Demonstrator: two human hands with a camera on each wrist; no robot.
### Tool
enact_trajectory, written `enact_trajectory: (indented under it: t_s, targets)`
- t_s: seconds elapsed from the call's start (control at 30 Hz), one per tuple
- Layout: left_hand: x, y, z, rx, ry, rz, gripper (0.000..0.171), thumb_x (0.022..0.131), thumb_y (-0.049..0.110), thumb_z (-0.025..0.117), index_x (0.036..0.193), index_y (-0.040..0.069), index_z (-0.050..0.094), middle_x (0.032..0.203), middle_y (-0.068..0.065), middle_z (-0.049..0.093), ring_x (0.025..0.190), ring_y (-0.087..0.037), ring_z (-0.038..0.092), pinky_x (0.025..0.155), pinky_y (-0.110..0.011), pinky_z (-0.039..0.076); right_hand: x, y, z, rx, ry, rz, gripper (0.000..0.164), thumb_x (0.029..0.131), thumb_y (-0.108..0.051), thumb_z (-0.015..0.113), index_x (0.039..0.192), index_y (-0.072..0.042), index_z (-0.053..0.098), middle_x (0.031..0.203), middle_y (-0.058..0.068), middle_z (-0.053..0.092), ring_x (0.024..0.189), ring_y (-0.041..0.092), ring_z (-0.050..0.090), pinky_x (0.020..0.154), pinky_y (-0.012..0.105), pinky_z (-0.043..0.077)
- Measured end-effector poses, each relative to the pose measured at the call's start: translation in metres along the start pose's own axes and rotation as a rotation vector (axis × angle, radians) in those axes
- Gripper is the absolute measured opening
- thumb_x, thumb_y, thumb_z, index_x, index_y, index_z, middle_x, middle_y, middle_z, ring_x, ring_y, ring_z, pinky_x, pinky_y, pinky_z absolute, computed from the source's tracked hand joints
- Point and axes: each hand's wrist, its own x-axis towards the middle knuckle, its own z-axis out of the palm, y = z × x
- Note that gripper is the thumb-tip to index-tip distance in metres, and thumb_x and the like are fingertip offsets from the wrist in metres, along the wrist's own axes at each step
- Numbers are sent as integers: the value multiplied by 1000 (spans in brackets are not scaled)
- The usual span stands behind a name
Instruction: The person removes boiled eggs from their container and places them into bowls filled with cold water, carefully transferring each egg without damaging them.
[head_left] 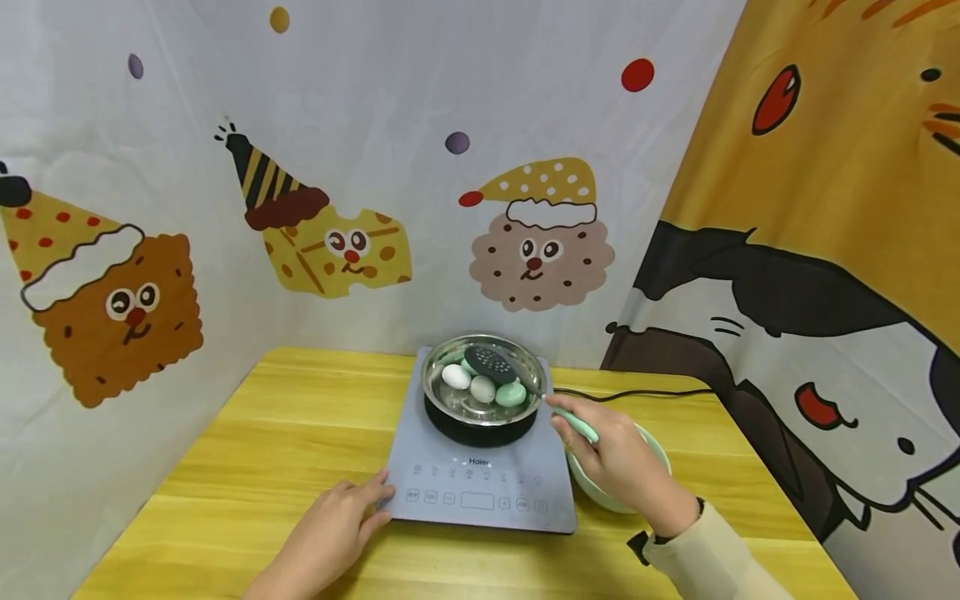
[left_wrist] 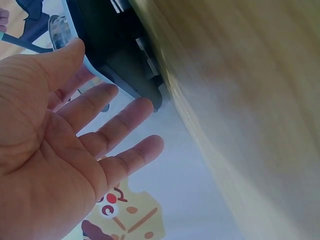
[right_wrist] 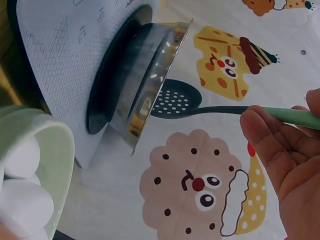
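My right hand (head_left: 618, 446) grips the green handle of a slotted spoon (head_left: 492, 365). The spoon's black perforated head is over a steel basin (head_left: 442, 404), overlapping a green egg at the back. Also in the basin are a white egg (head_left: 456, 377), a greyish egg (head_left: 482, 389) and a pale green egg (head_left: 512, 395). From the right wrist, the spoon head (right_wrist: 176, 97) shows at the basin's rim (right_wrist: 162, 75). My left hand (head_left: 337, 527) is at the left edge of an induction cooker (head_left: 480, 479), fingertips against it and fingers spread (left_wrist: 75, 130).
Beneath the basin is a black round base (head_left: 480, 433). A light green bowl (head_left: 660, 454) stands right of the cooker, partly behind my right forearm, with white eggs (right_wrist: 25, 202) inside. A black cord (head_left: 637, 392) runs right across the wooden table (head_left: 247, 450). Printed curtains hang behind.
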Motion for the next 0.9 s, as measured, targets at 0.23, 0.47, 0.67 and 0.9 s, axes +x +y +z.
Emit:
enact_trajectory:
  t_s: [0.23, 0.47, 0.67, 0.9]
  targets:
    - [0, 0, 0, 8, 6, 3, 34, 94, 23, 82, 128, 18, 78, 145, 0, 71, 109, -26, 73, 98, -50, 62, -1, -5, -1, 66, 20, 11, 35, 94, 4, 74, 128, -3, 73, 113, 7, 81, 76, 1, 64, 72, 15, 57]
    - [0, 0, 1, 16, 7, 6, 34, 95, 23, 82, 128, 17, 77, 145, 0, 71, 109, -26, 73, 99, -50, 62, -6, -10, -6, 117, 16, 40, 27, 97, 0, 73, 123, -6, 75, 84, -7, 74, 63, -8, 46, 58, 10, 45]
    - [0, 1, 0, 18, 2, -2, 36, 95, 24, 82, 130, 17, 77, 145, -1, 71, 110, -27, 73, 99, -50, 62, -15, -9, -11, 230, -2, 161, 29, 99, 1, 70, 123, -14, 75, 98, -2, 84, 77, 0, 73, 61, 11, 51]
    - [1, 1, 1, 21, 2, -7, 35, 95, 24, 82, 129, 18, 77, 145, 0, 71, 109, -25, 72, 99, -50, 61, -19, -10, -11, 246, 60, -3, 32, 95, 7, 71, 124, -7, 75, 102, 3, 83, 91, 8, 79, 76, 13, 59]
